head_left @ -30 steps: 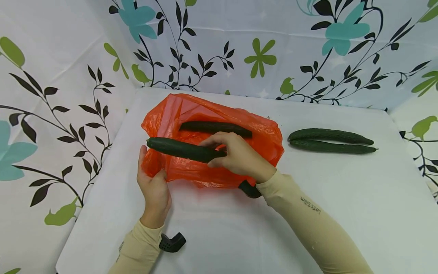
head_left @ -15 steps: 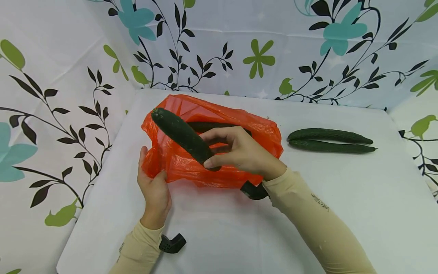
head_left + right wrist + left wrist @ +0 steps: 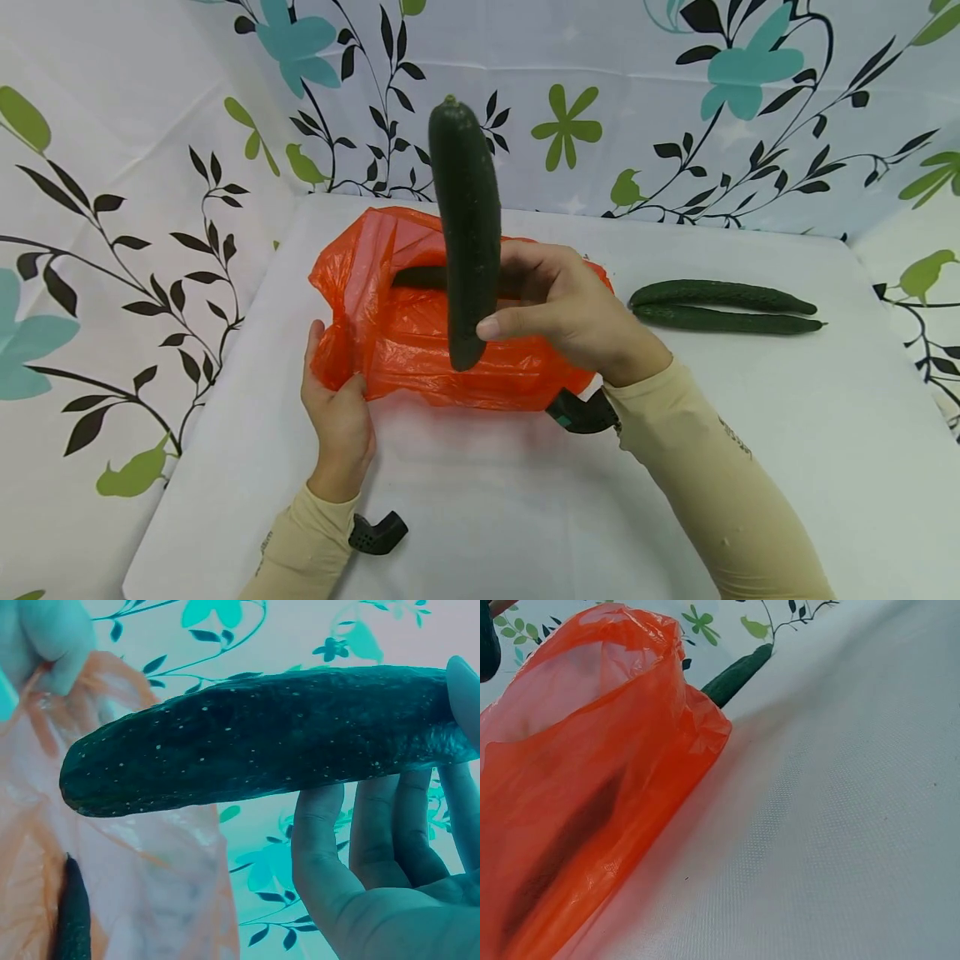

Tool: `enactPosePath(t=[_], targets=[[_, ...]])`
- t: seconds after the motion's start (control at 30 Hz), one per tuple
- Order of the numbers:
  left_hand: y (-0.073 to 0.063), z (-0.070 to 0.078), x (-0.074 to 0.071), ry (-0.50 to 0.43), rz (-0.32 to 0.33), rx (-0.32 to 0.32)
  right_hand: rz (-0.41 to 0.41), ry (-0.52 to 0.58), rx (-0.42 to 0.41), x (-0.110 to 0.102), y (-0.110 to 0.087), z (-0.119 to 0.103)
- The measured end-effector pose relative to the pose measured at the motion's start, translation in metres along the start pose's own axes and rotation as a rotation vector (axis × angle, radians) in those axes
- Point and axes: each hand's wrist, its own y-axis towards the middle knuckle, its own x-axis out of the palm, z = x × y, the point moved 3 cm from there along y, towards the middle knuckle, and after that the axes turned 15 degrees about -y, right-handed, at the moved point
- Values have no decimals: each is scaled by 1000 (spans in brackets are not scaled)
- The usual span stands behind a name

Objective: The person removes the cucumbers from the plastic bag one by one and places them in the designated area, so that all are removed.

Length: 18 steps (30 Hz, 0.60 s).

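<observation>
Nearest me, the left hand (image 3: 339, 425) pinches the orange bag (image 3: 420, 354); the fingers of the right hand (image 3: 570, 308) pinch one cucumber (image 3: 471, 237), just swung upright, so I judge it free. Another cucumber (image 3: 420, 277) lies bagged; two more cucumbers (image 3: 712, 292) rest farther right on the bench (image 3: 810, 425).

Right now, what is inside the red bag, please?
One cucumber shows inside the red bag; from above, the held cucumber and right hand cover parts of it. Anything deeper is hidden by plastic.
</observation>
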Motion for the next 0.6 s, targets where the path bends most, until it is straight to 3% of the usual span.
enactPosePath(t=[0.3,0.6], targets=[[0,1,-1,12,-6,-4,64,97,-43,-20,-11,-11],[2,-2,-4,-5,-13,1,212,169,-54,-48,-34,-24]])
